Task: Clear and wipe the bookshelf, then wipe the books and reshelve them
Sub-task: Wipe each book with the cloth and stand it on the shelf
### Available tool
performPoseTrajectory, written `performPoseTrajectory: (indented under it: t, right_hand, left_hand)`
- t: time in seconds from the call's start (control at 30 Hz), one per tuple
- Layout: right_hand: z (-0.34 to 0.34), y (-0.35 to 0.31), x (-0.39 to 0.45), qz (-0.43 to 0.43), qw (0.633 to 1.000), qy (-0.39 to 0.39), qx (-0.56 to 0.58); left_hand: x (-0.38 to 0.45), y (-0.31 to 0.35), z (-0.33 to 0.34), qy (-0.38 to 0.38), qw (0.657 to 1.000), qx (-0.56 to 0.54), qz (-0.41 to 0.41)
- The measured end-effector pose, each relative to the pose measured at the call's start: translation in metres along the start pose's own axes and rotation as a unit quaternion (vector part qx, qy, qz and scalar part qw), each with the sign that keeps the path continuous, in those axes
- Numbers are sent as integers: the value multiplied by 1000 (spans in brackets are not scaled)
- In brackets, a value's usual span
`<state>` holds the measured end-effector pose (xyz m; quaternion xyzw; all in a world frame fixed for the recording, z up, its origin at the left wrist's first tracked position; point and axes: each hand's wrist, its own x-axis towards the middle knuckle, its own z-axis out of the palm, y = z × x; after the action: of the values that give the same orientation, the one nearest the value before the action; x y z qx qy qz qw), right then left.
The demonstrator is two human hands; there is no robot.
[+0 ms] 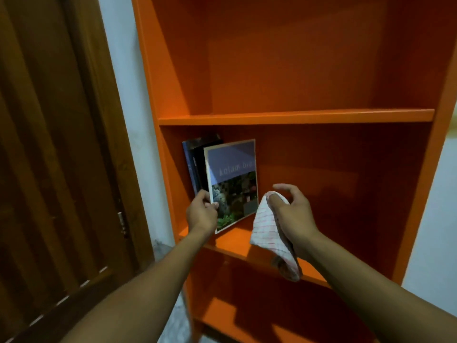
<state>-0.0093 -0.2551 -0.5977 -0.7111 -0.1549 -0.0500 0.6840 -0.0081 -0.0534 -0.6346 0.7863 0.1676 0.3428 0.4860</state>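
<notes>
An orange bookshelf [294, 118] fills the view. On its middle shelf, at the left end, a thin book with a purple and garden-photo cover [233, 184] leans upright against two dark books [197, 164]. My left hand [201, 211] pinches the lower left edge of the purple book. My right hand [291, 214] hovers just right of it, holding a white cloth with red stripes [269, 233] that hangs down over the shelf's front edge; the forefinger and thumb are spread.
The top shelf holds nothing. A lower shelf [237, 315] shows below. A brown wooden door [54, 169] stands at the left, with a strip of white wall [133, 144] between it and the bookshelf. More white wall lies at the right.
</notes>
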Motion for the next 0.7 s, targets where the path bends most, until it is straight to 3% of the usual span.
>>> performPoseTrajectory:
  t: [0.3, 0.57, 0.7]
  right_hand:
    - [-6, 22, 16, 36, 999, -29, -5]
    - [-10, 27, 3, 48, 998, -44, 25]
    - [-14, 20, -17, 88, 993, -65, 49]
  left_hand:
    - [38, -34, 49, 122, 989, 59, -62]
    - [37, -38, 29, 81, 982, 158, -59]
    - [10, -43, 14, 55, 981, 185, 5]
